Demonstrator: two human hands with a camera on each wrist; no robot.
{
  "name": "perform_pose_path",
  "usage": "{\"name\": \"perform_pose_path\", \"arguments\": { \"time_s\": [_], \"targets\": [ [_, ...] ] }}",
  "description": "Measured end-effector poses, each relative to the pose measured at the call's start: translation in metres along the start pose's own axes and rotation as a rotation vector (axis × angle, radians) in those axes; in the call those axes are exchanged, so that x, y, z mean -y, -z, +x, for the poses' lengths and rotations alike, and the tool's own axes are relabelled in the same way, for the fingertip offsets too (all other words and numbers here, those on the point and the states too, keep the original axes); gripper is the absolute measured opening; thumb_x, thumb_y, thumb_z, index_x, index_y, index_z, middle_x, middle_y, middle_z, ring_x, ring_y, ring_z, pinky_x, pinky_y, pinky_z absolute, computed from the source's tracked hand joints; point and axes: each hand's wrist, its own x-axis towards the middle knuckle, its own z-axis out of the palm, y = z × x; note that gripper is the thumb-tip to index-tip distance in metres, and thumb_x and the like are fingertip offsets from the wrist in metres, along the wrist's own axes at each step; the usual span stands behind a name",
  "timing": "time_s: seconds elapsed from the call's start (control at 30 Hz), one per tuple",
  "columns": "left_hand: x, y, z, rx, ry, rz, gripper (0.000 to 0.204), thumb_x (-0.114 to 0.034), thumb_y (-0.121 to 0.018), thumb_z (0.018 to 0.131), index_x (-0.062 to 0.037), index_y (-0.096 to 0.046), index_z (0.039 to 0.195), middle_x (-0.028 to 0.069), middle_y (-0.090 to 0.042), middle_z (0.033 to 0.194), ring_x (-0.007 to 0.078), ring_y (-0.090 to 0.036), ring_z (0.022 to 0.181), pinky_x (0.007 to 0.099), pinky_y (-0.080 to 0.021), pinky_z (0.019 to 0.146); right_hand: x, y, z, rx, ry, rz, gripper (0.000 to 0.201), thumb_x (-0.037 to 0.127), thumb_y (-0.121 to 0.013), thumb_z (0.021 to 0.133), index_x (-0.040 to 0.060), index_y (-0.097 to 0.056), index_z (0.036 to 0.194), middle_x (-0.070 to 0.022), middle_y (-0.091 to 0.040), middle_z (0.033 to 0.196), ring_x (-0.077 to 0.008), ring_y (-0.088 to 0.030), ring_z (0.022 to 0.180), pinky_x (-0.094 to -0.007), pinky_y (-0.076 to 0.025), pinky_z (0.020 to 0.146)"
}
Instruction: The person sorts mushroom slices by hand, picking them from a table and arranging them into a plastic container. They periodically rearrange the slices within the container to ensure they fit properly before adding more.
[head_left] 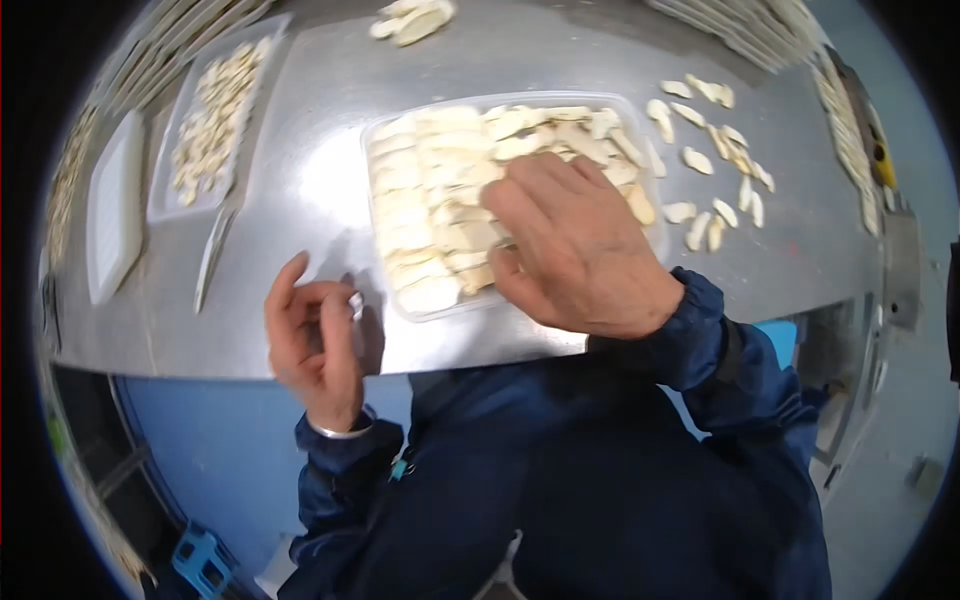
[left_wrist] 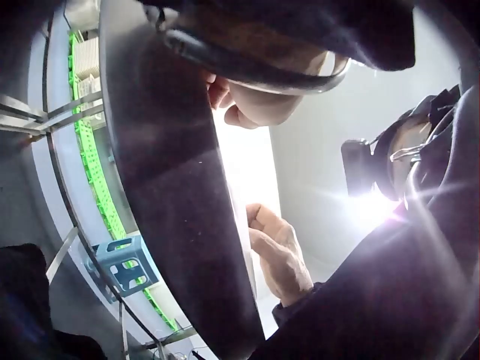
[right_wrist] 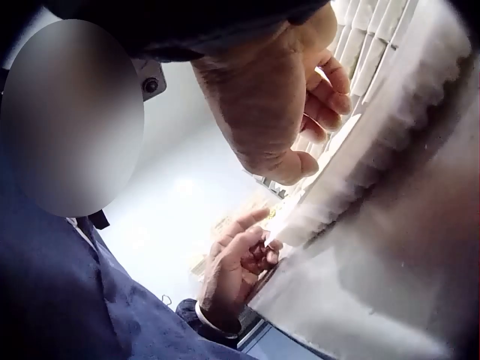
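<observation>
A clear plastic tray [head_left: 520,98] holds rows of pale, cream-coloured slices [head_left: 440,180], neatly overlapped on its left side and looser toward the top right. My right hand [head_left: 575,240] reaches down over the tray, its fingers bent toward the slices. In the right wrist view, the thumb [right_wrist: 300,165] stands apart from the other fingers, with nothing visible between them. Left of the tray, my left hand [head_left: 315,340] hovers by the table's front edge, fingers loosely curled and holding nothing. A small bright glint shows by one of its fingertips.
Loose slices [head_left: 697,160] lie scattered right of the tray, and a small pile [head_left: 412,20] lies at the back. On the left are a second tray [head_left: 165,200] of smaller pieces, a knife [head_left: 212,255] and a white lid-like tray [head_left: 115,215]. All rest on a metal table [head_left: 320,90].
</observation>
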Motion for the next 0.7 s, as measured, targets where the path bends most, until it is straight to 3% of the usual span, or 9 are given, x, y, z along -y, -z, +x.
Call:
{"name": "perform_pose_path", "arguments": {
  "time_s": [0.07,0.2,0.3,0.37,0.47,0.5,0.6,0.7],
  "targets": [
    [0.003,0.001,-0.001,0.024,-0.022,-0.021,0.039,0.001,-0.051,0.092,0.0045,-0.046,0.131,0.0103,-0.062,0.088,0.0119,-0.057,0.077,0.0239,-0.046,0.073,-0.008,0.023,-0.008,0.012,-0.081,0.025,0.033,0.007,-0.066,0.068,0.003,-0.053,0.098,-0.0142,-0.053,0.091,-0.0301,-0.054,0.084,-0.0393,-0.042,0.072],
    [0.004,0.001,-0.001,0.052,-0.038,-0.088,0.038,-0.003,-0.049,0.096,0.0044,-0.043,0.133,0.0091,-0.06,0.089,0.0104,-0.05,0.077,0.0226,-0.043,0.074,-0.075,0.08,-0.047,-0.256,-0.225,-0.262,0.021,0.002,-0.065,0.072,0.004,-0.059,0.091,-0.0107,-0.057,0.084,-0.0277,-0.057,0.074,-0.0375,-0.045,0.067],
    [0.004,0.001,-0.001,0.047,-0.03,-0.054,0.038,-0.004,-0.049,0.096,0.0038,-0.043,0.133,0.0084,-0.059,0.089,0.0098,-0.05,0.078,0.0225,-0.042,0.073,-0.142,0.127,-0.1,-0.176,-0.67,-0.391,0.01,0.01,-0.06,0.079,0.0035,-0.06,0.087,-0.0157,-0.061,0.083,-0.0378,-0.06,0.078,-0.045,-0.047,0.069],
    [0.003,-0.001,-0.001,0.041,-0.031,-0.038,0.038,-0.004,-0.048,0.098,0.0036,-0.042,0.134,0.0073,-0.058,0.087,0.0095,-0.048,0.076,0.0228,-0.041,0.073,-0.196,0.147,-0.153,0.102,-0.74,-0.652,0.015,0.014,-0.057,0.081,0.0035,-0.063,0.09,-0.0174,-0.062,0.079,-0.0383,-0.061,0.076,-0.0458,-0.048,0.069],
    [0.002,-0.003,0.0,0.021,-0.024,0.033,0.037,-0.005,-0.048,0.098,0.0031,-0.043,0.134,0.006,-0.058,0.087,0.0082,-0.046,0.075,0.0218,-0.039,0.072,-0.196,0.143,-0.172,0.203,-0.968,-0.42,0.021,0.015,-0.057,0.081,0.0059,-0.065,0.098,-0.0192,-0.064,0.078,-0.0379,-0.062,0.076,-0.045,-0.049,0.07],
    [0.002,-0.003,0.0,0.019,-0.022,0.044,0.037,-0.005,-0.048,0.098,0.003,-0.043,0.134,0.0058,-0.058,0.087,0.0079,-0.046,0.074,0.0215,-0.039,0.072,-0.194,0.138,-0.17,0.187,-0.981,-0.38,0.027,0.015,-0.057,0.081,0.0074,-0.065,0.105,-0.0206,-0.066,0.08,-0.0374,-0.063,0.079,-0.0449,-0.05,0.072],
    [0.001,-0.005,0.0,0.014,-0.014,0.057,0.036,-0.005,-0.048,0.098,0.0026,-0.044,0.133,0.0056,-0.058,0.087,0.0071,-0.046,0.074,0.0209,-0.039,0.07,-0.194,0.117,-0.169,0.071,-0.943,-0.36,0.027,0.014,-0.056,0.081,0.0077,-0.065,0.105,-0.0197,-0.066,0.078,-0.0376,-0.064,0.079,-0.0459,-0.049,0.073],
    [0.002,-0.003,0.0,0.022,-0.003,0.066,0.037,-0.005,-0.049,0.097,0.0019,-0.044,0.133,0.0057,-0.059,0.087,0.0068,-0.048,0.075,0.0202,-0.04,0.07,-0.204,0.104,-0.174,0.029,-0.911,-0.4,0.026,0.011,-0.055,0.08,0.0067,-0.065,0.104,-0.0196,-0.065,0.087,-0.039,-0.062,0.082,-0.0463,-0.049,0.076]
  ]
}}
